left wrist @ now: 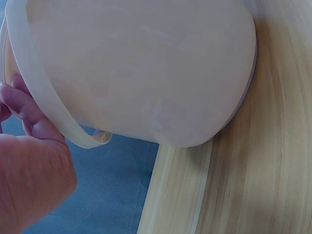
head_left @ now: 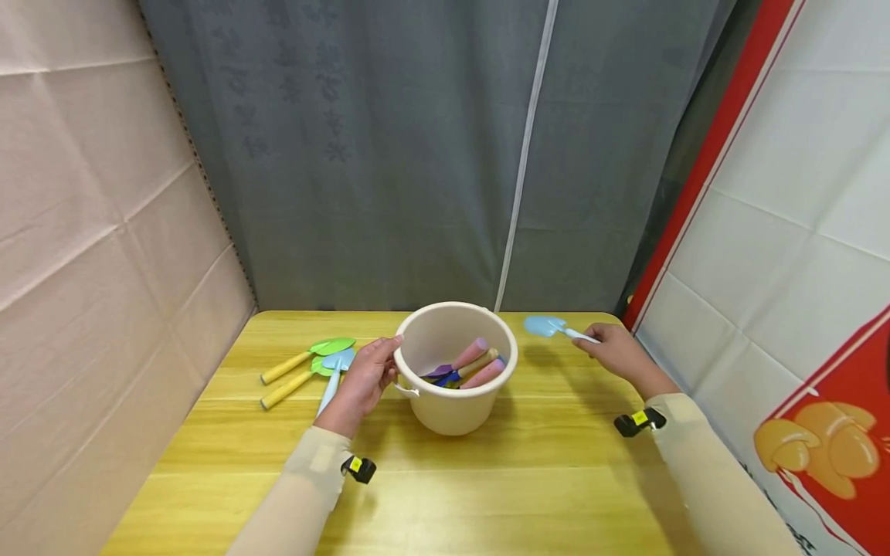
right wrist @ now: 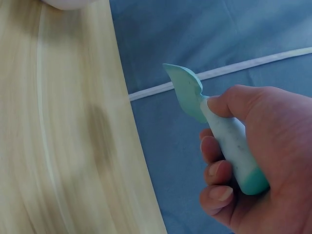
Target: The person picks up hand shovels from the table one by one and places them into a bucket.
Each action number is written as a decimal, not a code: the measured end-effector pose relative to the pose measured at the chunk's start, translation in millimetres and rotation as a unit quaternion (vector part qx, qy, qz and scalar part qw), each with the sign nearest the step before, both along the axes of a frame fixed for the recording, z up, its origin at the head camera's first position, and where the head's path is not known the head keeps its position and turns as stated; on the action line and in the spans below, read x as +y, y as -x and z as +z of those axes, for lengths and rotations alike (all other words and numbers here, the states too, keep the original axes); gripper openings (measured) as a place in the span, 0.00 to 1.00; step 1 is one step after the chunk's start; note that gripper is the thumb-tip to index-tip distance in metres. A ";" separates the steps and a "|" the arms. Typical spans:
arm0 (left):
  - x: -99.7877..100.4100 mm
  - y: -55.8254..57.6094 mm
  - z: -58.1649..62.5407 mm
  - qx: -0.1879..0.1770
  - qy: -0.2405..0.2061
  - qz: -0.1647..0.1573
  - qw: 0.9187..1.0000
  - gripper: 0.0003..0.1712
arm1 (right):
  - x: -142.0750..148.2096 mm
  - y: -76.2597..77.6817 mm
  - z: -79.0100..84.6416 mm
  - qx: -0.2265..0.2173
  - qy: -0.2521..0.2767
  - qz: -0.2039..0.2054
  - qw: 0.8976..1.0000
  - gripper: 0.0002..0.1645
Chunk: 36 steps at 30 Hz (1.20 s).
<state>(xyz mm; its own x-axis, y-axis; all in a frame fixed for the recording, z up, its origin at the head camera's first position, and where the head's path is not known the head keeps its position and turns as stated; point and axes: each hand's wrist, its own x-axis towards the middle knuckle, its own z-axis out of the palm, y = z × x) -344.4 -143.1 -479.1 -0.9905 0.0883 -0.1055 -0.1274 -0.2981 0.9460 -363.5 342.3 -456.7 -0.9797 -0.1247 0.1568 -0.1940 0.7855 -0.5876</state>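
Observation:
A cream bucket stands in the middle of the table, tilted toward me in the head view. My left hand grips its rim on the left side, beside the handle lug; the left wrist view shows the fingers curled over the rim. Inside the bucket lie several small garden tools, among them a pink-handled one. To the right, my right hand holds a light blue hand trowel by its handle, thumb along the top. The trowel's blade points left toward the bucket, above the table.
Left of the bucket lie two green trowels with yellow handles and another light blue trowel, partly behind my left hand. The wooden table ends at a grey curtain; cloth walls stand at both sides.

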 end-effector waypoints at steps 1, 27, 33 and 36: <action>0.1 0.1 0.0 0.000 0.001 0.000 1.000 0.16 | -1.0 -0.5 1.2 0.002 -0.001 0.001 1.000 0.20; 1.2 -2.1 0.8 0.000 0.007 0.010 1.000 0.16 | -31.1 -3.0 39.4 0.030 0.027 0.018 0.999 0.18; 1.7 -2.8 1.8 -0.002 0.003 0.007 1.000 0.16 | -40.5 -4.9 48.7 0.018 0.030 0.024 0.999 0.18; 1.6 -3.0 2.0 -0.002 0.005 0.007 1.000 0.16 | -45.6 -6.3 52.4 0.010 0.031 0.027 0.999 0.18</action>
<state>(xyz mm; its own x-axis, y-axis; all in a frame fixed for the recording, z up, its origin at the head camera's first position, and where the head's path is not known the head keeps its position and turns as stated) -341.4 -141.5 -477.1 -0.9912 0.0739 -0.1102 -0.1271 -0.2908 0.9483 -357.3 296.7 -404.3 -0.9684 -0.1672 0.1849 -0.2474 0.7352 -0.6311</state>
